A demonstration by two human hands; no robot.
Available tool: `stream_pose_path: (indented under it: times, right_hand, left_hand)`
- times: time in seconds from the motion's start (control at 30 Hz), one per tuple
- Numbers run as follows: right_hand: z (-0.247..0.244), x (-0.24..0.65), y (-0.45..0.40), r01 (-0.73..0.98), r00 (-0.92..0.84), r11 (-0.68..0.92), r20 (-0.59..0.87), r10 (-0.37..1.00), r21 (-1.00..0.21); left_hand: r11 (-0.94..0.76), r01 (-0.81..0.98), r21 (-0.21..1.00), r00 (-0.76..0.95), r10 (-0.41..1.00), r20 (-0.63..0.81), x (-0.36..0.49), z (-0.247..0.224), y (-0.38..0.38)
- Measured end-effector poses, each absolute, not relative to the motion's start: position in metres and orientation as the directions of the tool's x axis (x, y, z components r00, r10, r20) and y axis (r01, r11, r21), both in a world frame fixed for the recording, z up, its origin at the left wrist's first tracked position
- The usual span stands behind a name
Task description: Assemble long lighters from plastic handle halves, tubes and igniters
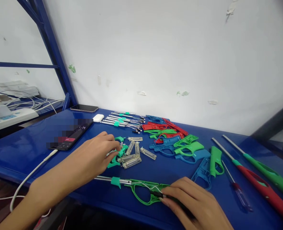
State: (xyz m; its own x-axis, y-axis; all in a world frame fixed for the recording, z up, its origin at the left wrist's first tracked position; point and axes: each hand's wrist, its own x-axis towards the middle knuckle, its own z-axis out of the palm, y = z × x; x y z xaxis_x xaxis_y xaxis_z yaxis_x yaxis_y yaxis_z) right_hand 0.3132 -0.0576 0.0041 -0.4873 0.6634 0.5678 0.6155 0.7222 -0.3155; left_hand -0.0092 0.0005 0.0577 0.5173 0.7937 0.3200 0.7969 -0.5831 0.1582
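My left hand (99,150) reaches over a pile of teal plastic trigger pieces (123,150); its thumb and forefinger are bent and apart, and the other fingertips are partly hidden. At the table's front edge lies a green lighter shell half (143,199), open side up. A metal tube (126,181) with a teal collar (116,182) sits at its front end. A white wire runs from the tube to a black igniter (156,194) in the handle. My right hand (191,201) grips the shell's handle end, thumb and forefinger at the igniter.
Clear fuel tanks (132,162) lie mid-table. Behind them are wired metal tubes (117,119) and red, green and blue shell halves (165,140). A screwdriver (238,191) and two long lighters, red (258,182) and green (263,169), lie right. Phones (71,137) and a charging cable (33,171) are left.
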Motion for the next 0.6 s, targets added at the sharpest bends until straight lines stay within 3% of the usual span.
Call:
stream_pose_path:
  times: [0.2, 0.6]
  right_hand:
    - [0.004, 0.314, -0.059, 0.618, -0.484, 0.723, 0.576, 0.659, -0.308]
    - [0.006, 0.314, -0.058, 0.616, -0.481, 0.722, 0.576, 0.661, -0.315]
  left_hand:
    - [-0.524, 0.837, 0.159, 0.495, 0.848, 0.187, -0.027, 0.053, 0.007]
    - [-0.52, 0.835, 0.18, 0.474, 0.846, 0.244, -0.015, 0.054, 0.009]
